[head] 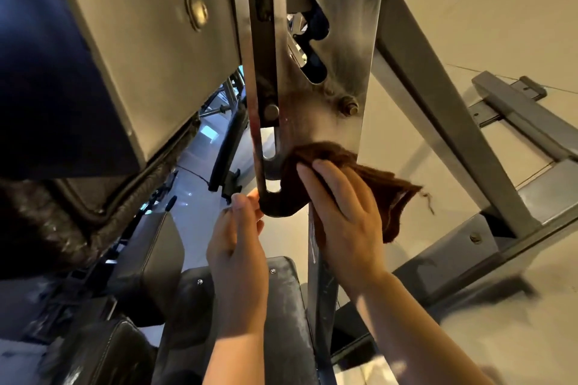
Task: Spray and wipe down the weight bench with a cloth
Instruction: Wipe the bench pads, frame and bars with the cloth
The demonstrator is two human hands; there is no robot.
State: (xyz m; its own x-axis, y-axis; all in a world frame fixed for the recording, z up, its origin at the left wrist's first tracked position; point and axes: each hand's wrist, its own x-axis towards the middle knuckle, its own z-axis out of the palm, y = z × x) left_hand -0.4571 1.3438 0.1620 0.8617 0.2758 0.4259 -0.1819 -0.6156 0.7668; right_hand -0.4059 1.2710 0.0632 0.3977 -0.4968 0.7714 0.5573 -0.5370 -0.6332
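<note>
1. Right hand (341, 216) presses a brown cloth (369, 184) flat against the metal bracket plate (331, 50) of the weight bench frame; fingers mostly straight, spread over the cloth, fingertips pointing up and left.
2. Right grip: not clenched, palm and straight fingers pin the cloth to the plate's lower edge. Whether the thumb hooks around the cloth cannot be told, it is hidden.
3. Cloth is bunched under the fingers; a loose frayed corner hangs out to the right, off the metal.
4. Left hand (237, 247) is just left of the slotted steel bar (261, 122), fingertips touching its rounded lower end. Fingers look lightly bent; whether they actually clasp the bar end cannot be told from this angle.
5. Both hands sit close together, either side of the bar's bottom end, not touching each other.
6. Notched adjuster cutouts show higher up in the bracket plate, with a bolt (348, 108) near its lower part.
7. Black padded bench cushion (150, 259) lies below the hands, dusty black pad edge upper left.
8. Grey frame leg (438, 109) slants down right to the base on a pale tiled floor (500, 9).
</note>
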